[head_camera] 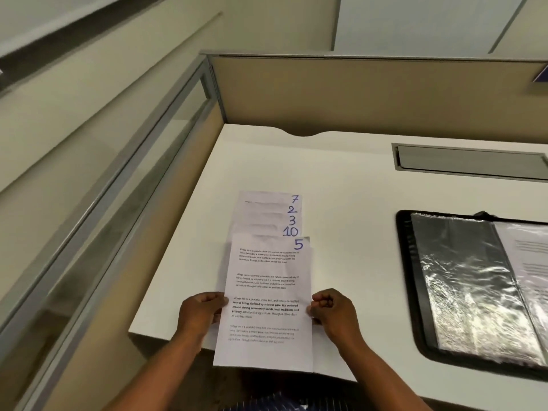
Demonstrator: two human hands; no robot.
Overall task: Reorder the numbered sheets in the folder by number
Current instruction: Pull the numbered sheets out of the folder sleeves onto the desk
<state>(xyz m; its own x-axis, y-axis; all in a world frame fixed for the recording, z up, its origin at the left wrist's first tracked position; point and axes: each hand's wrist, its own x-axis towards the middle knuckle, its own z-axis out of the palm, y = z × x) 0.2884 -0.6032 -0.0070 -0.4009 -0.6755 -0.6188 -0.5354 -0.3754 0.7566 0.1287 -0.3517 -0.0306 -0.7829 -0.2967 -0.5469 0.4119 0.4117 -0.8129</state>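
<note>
Hands first: your left hand point(201, 311) and right hand point(332, 310) each pinch a side edge of sheet 5 point(267, 292), near you. Just past it, four more sheets point(292, 215) lie fanned on the table point(341, 188), showing 7, 2, 3, 10, so they are not in order. Your folder point(462, 286) lies open on the right. Most of the sorting looks left to do.

Both forearms reach forward. The left hand point(201, 311) and right hand point(330, 311) each pinch a sheet point(267, 292) held between their curled fingers point(321, 301).
</note>
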